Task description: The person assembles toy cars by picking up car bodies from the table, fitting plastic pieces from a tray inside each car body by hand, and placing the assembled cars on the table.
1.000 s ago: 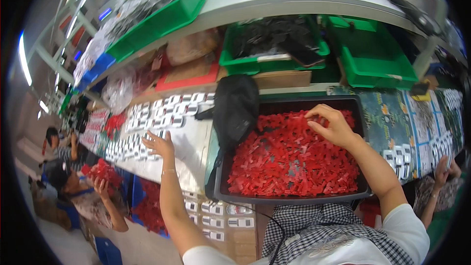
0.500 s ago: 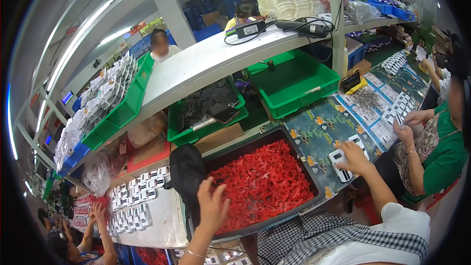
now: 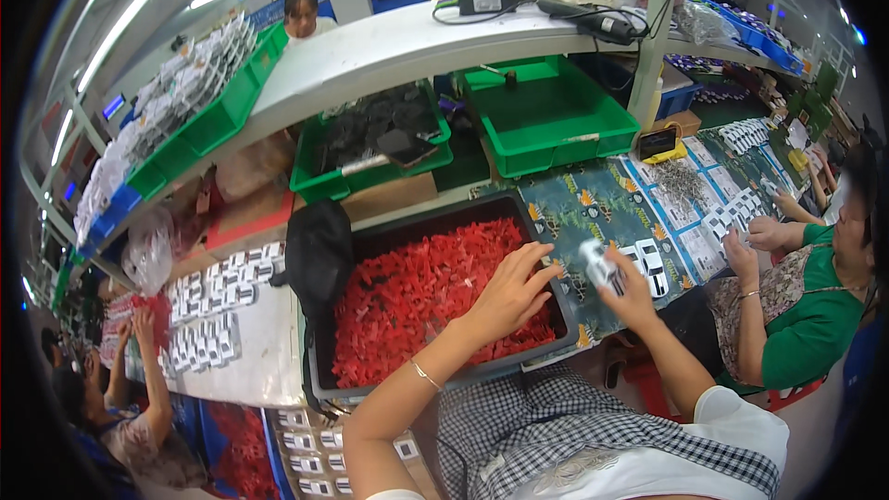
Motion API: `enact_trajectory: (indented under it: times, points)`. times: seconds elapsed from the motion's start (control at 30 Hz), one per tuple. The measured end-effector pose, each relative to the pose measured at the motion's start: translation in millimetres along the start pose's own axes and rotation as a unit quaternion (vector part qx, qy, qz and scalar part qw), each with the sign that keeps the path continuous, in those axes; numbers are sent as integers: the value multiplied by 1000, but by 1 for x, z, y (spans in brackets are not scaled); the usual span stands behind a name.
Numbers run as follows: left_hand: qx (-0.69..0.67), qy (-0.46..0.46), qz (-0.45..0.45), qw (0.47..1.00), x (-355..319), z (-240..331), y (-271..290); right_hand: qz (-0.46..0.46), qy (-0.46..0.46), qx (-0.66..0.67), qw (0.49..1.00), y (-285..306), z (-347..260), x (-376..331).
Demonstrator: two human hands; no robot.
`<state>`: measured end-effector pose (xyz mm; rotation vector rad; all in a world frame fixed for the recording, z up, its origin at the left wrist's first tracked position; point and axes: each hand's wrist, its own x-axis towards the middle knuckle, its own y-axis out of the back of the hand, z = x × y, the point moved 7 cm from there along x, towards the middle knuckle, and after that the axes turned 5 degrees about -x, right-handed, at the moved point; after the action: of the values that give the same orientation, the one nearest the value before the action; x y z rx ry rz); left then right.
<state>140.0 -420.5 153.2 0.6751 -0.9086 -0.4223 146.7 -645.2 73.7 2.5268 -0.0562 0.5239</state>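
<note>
My right hand [image 3: 632, 296] is closed around a small white plastic housing [image 3: 600, 264], slightly blurred, above the patterned table cover. Just beyond that hand lie more white housings [image 3: 654, 267] with dark slots. My left hand [image 3: 512, 293] reaches over the right side of a black tray [image 3: 561, 310], its fingers stretched toward the right hand and nothing visible in them. Inside the tray is a heap of small red plastic pieces [image 3: 417, 287]. A bracelet circles my left wrist.
A black cloth bundle [image 3: 318, 255] sits at the tray's left edge. Behind are a green bin of dark parts [image 3: 310, 187] and another green bin [image 3: 556, 153]. White housings [image 3: 204, 338] stand in rows at left. A co-worker in green [image 3: 796, 343] sits at right.
My left hand has moved right across the red pieces toward my right hand. My right hand has lifted a white housing and drawn it left. The view has shifted.
</note>
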Motion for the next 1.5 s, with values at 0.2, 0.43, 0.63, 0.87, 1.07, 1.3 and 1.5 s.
enact_trajectory:
  times: [0.2, 0.43, 0.63, 0.87, 1.07, 1.3, 1.5]
  points:
    - [115, -71, 11, 991, -1, 32, 9, -226, -103, 344, 906, -38, -88, 42]
    - [76, 28, 210, 974, -32, -69, 80, -303, -161, 386, 857, -131, -117, 83]
    - [-30, 360, 488, 795, -139, -190, 153, -351, 255, 40, 900, -251, -151, 101]
    - [76, 361, 450, 813, -133, -185, 137, -333, 296, -147, 883, -309, -126, 99]
    - [-255, 376, 502, 736, -139, -199, 115, -232, 357, -270, 864, -278, -138, 109]
    - [-297, 374, 479, 737, -146, -207, 110, -166, 214, -71, 960, -220, -196, 138]
    - [-458, 428, 385, 678, -126, -202, 82, -7, 303, 6, 953, -220, -179, 133]
